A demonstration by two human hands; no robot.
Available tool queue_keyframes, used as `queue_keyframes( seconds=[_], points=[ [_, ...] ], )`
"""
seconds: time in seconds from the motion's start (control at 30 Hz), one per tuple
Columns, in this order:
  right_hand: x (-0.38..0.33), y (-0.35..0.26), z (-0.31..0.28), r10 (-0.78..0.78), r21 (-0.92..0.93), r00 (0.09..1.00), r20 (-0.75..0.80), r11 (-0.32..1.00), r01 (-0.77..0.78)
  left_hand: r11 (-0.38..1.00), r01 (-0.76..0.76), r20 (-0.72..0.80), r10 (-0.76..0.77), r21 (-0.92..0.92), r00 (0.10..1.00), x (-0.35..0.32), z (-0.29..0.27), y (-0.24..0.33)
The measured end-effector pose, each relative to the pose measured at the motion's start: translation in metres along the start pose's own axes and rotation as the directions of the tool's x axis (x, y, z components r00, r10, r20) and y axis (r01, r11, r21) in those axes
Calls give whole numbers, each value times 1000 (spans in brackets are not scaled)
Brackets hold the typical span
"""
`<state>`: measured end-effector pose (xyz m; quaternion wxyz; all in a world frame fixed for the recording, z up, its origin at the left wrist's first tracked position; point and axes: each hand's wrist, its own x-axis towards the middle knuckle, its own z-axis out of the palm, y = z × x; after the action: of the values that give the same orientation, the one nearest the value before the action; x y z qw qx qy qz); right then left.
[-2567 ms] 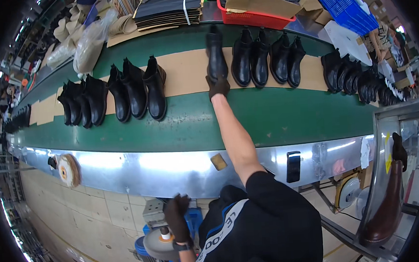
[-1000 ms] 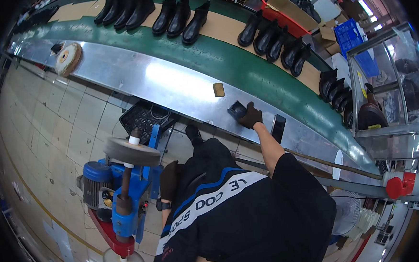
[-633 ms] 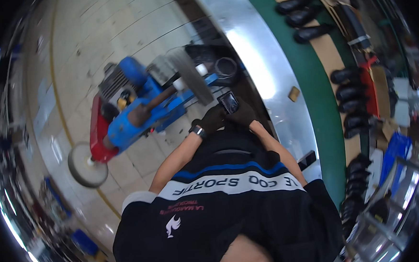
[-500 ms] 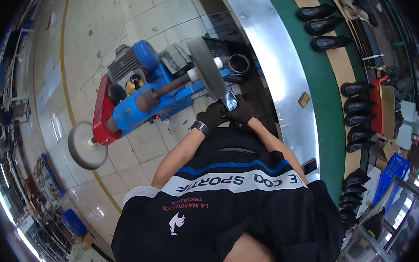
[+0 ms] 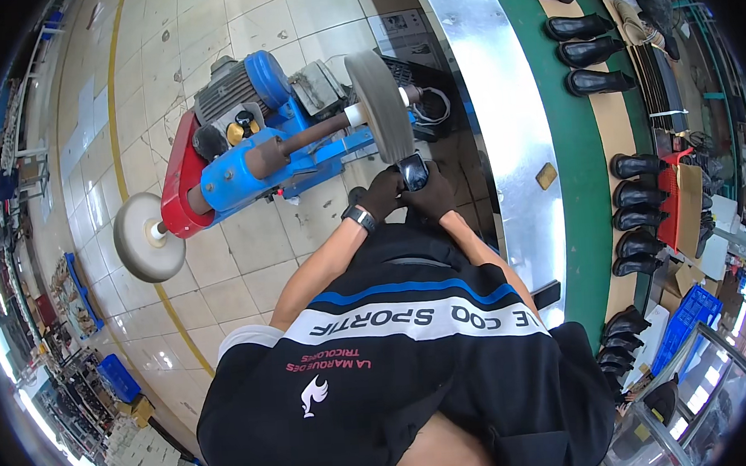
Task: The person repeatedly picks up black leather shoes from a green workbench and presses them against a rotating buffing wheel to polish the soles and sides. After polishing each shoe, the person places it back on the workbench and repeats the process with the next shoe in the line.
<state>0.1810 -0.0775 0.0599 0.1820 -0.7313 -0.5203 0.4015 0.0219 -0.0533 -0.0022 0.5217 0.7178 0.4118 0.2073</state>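
Note:
Both my hands, in dark gloves, hold one shiny black boot point(image 5: 413, 172) in front of my chest. My left hand point(image 5: 381, 196) grips its near-left side, with a watch on that wrist. My right hand point(image 5: 433, 197) grips its right side. The boot's upper end sits just below the grey polishing wheel point(image 5: 381, 106) of a blue floor-standing machine point(image 5: 249, 168), close to the wheel's rim; I cannot tell whether they touch. My black shirt with a white and blue stripe fills the lower part of the view.
The machine has a red belt guard point(image 5: 183, 172) and a second pale round wheel point(image 5: 141, 239) on its left end. To the right runs a shiny metal conveyor edge point(image 5: 501, 97) and a green belt point(image 5: 574, 161) carrying several black boots point(image 5: 635, 166). A blue crate point(image 5: 692, 316) stands at lower right.
My right hand took a black boot off the conveyor, I turned from the belt to the machine, and both hands now hold the boot up by the grey wheel.

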Motion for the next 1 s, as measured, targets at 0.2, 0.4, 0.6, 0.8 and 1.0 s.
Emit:
queue_keyframes(
  seconds=[0.2,0.4,0.6,0.8,1.0],
  points=[
    [-4,-5,12,7,-46,1000,25,999,-6,996,-16,-1,16,90,1000,-9,-12,-4],
    [-9,-14,30,13,-5,1000,-3,1000,-13,991,-41,-7,42,129,999,-14,-22,-16],
    [-17,-20,17,45,10,997,-64,999,-44,984,-32,117,11,175,993,-5,-21,-11],
    [-4,8,15,-60,-1,990,128,998,61,972,-215,87,207,98,974,2,-19,22],
    [-7,12,-8,60,50,998,27,997,-61,907,-252,223,183,337,958,-2,-20,26]
  ],
)
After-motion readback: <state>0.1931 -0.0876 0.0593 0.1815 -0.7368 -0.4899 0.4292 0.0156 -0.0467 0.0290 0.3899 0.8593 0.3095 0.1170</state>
